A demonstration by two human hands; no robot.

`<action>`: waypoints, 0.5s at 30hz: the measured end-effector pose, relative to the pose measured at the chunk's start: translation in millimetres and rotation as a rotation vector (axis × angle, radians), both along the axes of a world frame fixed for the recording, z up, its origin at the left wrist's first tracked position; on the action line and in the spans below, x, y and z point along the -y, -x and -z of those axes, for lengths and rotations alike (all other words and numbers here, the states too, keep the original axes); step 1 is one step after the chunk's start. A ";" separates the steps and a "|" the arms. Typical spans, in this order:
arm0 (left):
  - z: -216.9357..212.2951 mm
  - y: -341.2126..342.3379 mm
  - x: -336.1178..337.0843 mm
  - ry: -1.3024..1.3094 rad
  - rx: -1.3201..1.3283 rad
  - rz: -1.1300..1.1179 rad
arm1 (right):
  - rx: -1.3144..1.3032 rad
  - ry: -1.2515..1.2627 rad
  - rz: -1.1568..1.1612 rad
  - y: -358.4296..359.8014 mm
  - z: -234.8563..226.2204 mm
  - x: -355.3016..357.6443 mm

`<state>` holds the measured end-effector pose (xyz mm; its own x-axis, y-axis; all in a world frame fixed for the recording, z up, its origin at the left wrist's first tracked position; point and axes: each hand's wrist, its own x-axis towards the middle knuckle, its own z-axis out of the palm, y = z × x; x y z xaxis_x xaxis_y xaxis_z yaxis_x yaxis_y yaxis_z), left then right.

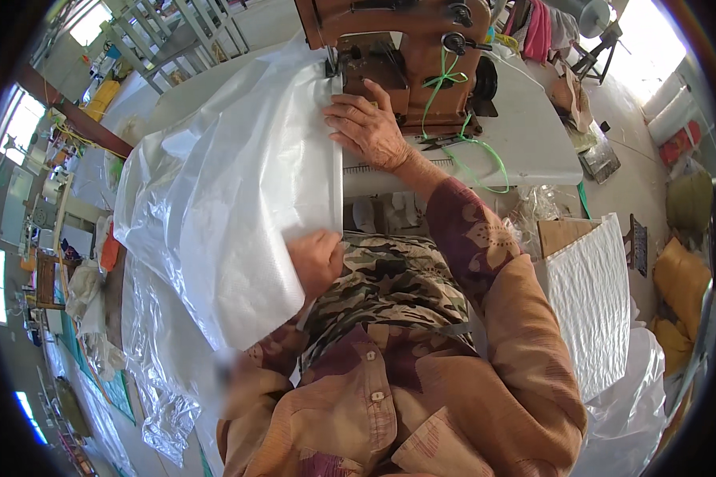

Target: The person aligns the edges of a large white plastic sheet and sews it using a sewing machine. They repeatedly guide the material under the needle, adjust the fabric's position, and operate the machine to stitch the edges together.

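Observation:
A large sheet of shiny white woven plastic (215, 183) runs from the brown sewing machine (445, 87) down over my lap side, with its folded straight edge on the right. At the lower part of that edge, my left hand (317, 258) is closed on the sheet, fingers curled and slightly blurred. Close to the machine's presser foot (332, 63), my right hand (370, 131) lies with fingers stretched out over the sheet's edge, thumb apart. The sheet's upper end lies beneath the presser foot; the needle point cannot be made out.
Green ribbon (445, 78) is tied on the machine and trails onto the white table (533, 163). Dark scissors (445, 143) lie beside the machine base. A white textured sheet (593, 302) over a board stands at my right. Grey metal racks (171, 44) stand behind, at the left.

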<state>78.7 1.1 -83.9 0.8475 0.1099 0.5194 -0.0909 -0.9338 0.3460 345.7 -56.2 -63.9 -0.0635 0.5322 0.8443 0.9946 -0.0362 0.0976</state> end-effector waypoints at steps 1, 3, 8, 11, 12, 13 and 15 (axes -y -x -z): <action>-2.6 -7.8 -4.2 0.002 -0.004 0.015 | -0.003 0.000 0.008 0.9 0.2 1.8; -14.2 -25.7 -11.2 0.007 -0.010 0.050 | -0.015 -0.003 0.019 1.7 0.8 2.3; -33.3 -65.7 -21.6 -0.057 -0.053 -0.062 | -0.051 -0.018 0.053 -0.5 1.8 -1.9; -47.2 -83.0 -27.7 -0.099 -0.096 -0.129 | -0.045 -0.015 0.110 -1.2 2.6 -4.1; -52.9 -89.4 -29.8 -0.110 -0.103 -0.145 | -0.044 -0.018 0.140 -3.2 3.3 -3.8; -55.0 -96.7 -33.0 -0.121 -0.109 -0.162 | -0.042 -0.020 0.169 -4.6 4.0 -3.6; -50.4 -114.3 -42.2 -0.085 -0.004 -0.156 | -0.057 0.034 0.236 -4.5 4.7 -4.2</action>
